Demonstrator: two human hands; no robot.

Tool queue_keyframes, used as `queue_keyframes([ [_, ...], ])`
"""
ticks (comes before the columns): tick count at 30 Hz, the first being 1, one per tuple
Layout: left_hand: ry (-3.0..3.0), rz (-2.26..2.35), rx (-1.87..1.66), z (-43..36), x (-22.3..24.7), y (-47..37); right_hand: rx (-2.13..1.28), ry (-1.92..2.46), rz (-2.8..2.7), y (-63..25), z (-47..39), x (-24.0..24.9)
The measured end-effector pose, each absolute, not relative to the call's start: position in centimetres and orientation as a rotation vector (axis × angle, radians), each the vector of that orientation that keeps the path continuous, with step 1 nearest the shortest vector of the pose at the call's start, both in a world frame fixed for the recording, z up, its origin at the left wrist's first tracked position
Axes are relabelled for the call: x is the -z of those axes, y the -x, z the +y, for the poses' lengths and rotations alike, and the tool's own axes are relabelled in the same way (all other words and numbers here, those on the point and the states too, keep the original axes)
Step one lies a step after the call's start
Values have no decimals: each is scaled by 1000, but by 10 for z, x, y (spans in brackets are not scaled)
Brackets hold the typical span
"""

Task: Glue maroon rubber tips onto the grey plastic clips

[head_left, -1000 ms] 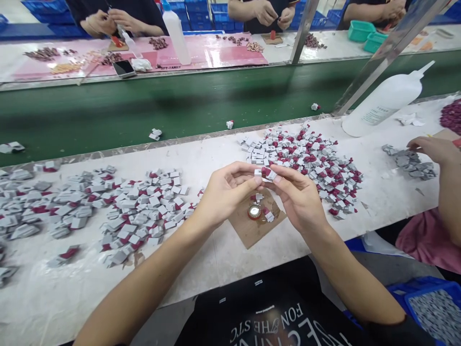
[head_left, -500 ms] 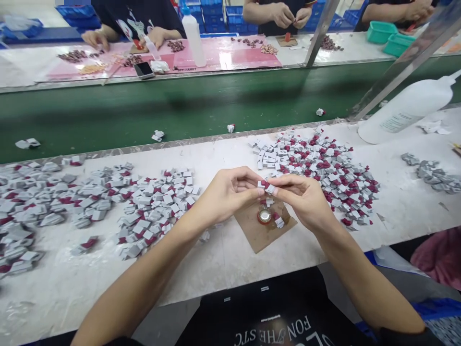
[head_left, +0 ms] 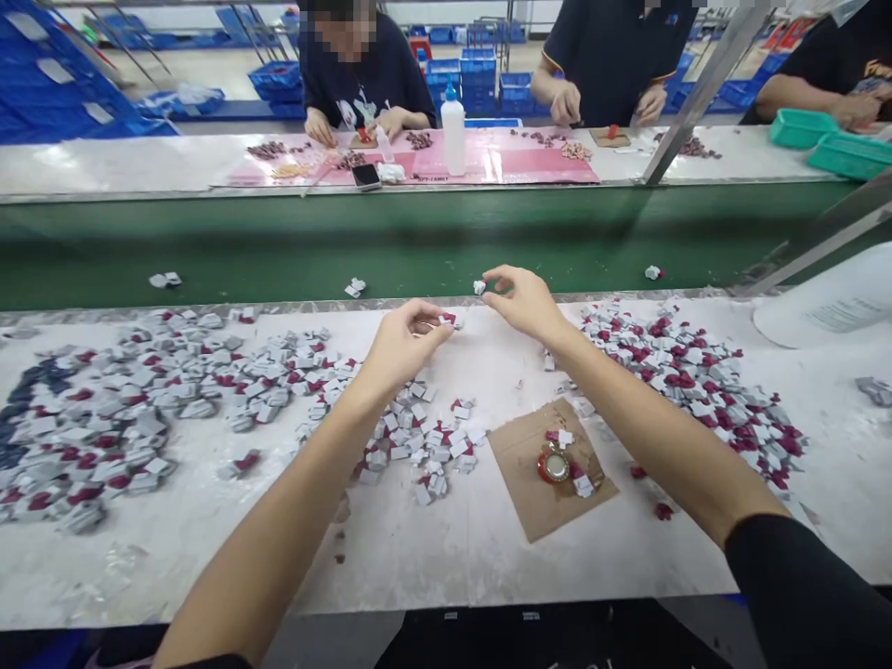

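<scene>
My left hand pinches a small grey-and-maroon plastic piece between thumb and fingers, above the table's far edge. My right hand reaches over the green belt with thumb and forefinger apart. A small whitish piece sits on the belt right at those fingertips; whether they touch it is unclear. On the table, a brown cardboard square bears a round red-rimmed metal cap and two grey-and-maroon pieces, one of them a piece at the cap's right.
Heaps of grey-and-maroon pieces spread left, with another heap at right. More pieces dot the green belt. A white bottle and a metal post stand at right. Co-workers sit across the belt.
My hands have parted. The left keeps the grey-and-maroon piece and has moved forward; the right has let go and reached to the belt piece. The camera view has tilted up.
</scene>
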State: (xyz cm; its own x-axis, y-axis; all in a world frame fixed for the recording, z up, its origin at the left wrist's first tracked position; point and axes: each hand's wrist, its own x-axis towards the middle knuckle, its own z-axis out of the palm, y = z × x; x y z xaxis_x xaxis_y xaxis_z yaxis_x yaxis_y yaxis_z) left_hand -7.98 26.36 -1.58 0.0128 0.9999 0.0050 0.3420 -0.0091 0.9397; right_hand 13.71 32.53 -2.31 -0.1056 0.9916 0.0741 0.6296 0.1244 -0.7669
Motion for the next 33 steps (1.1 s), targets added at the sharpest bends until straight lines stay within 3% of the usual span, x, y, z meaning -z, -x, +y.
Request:
queue_keyframes([
  [6, -1404, 1697, -1019, 309, 32, 76, -803, 1551, -1780, -97, 383, 39],
  [11, -1430, 1700, -969, 348, 44, 37, -854, 1410, -1661, -149, 362, 35],
  [18, -1532, 1719, -856, 402, 46, -30, -1142, 1311, -1310, -242, 247, 14],
  [24, -1777, 1789, -807, 378, 40, -36, -1235, 1497, -1085, -276, 121, 18],
  [29, -2433, 1227, -529, 328, 42, -37, -1245, 1485, -1065, -271, 73, 27],
  [33, -2482, 1151, -509, 312, 48, -47, -1143, 1445, -1148, -256, 62, 29],
])
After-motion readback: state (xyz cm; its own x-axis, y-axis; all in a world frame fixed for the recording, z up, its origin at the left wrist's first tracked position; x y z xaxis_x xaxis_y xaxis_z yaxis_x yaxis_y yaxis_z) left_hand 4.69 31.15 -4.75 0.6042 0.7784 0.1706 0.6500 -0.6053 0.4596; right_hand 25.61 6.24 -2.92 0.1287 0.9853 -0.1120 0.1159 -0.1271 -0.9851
